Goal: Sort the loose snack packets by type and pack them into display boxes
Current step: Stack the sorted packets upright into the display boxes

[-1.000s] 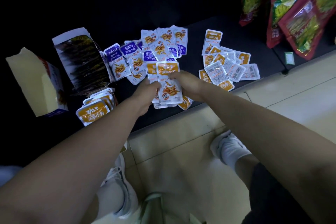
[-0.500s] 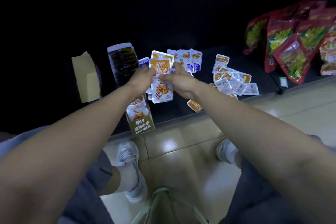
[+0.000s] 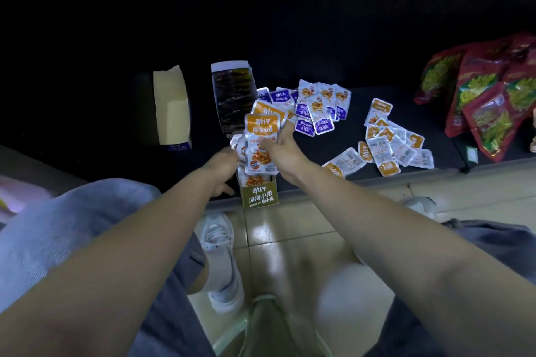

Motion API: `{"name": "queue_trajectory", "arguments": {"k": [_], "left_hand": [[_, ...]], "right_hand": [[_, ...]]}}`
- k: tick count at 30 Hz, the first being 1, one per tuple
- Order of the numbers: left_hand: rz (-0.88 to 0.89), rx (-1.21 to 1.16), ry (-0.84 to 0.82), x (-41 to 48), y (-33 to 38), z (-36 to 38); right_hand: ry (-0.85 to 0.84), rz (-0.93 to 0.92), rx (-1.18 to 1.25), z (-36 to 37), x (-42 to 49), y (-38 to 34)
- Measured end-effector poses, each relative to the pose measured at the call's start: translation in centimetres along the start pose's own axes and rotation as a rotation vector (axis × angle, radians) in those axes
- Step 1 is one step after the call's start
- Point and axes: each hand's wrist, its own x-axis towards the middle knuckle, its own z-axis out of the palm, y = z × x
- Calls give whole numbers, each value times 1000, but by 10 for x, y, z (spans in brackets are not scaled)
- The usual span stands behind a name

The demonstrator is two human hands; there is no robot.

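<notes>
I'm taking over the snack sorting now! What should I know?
The left hand and right hand both hold the orange stack over the display box, which already has orange packets inside.
Left to do: lower the stack in, then box the loose orange packets on the right and the purple packets. A second open box stands on the left.

Stack of orange packets (image 3: 262, 143), gathered flat on the dark surface a second ago, now upright at the mouth of the display box (image 3: 260, 195). The right hand (image 3: 282, 153) pinches it; the left hand (image 3: 223, 166) has dropped beside the box.
</notes>
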Motion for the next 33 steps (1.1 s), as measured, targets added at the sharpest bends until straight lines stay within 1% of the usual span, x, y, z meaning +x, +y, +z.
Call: {"name": "queue_trajectory", "arguments": {"k": [4,8,13,15,19,24,29,32,33], "left_hand": [[12,-69,-63,5,2,1],[14,-58,-91,9,0,3],[40,-47,-83,12,-6,5],[40,-42,-68,11,-7,4],[42,-15,-69,12,-8,2],[69,-14,-70,8,-7,3],[101,-31,-42,5,-5,3],[107,-15,-42,6,-6,3],[107,-18,-39,6,-6,2]], "right_hand": [[-21,0,-32,1,5,-6],[14,28,37,-2,7,0],[89,81,255,6,8,4],[79,108,296,8,10,1],[12,98,116,-1,9,2],[13,10,-30,-13,8,4],[-32,-40,-195,-8,8,1],[1,-53,-486,-13,8,10],[30,-36,-530,-16,7,12]]}}
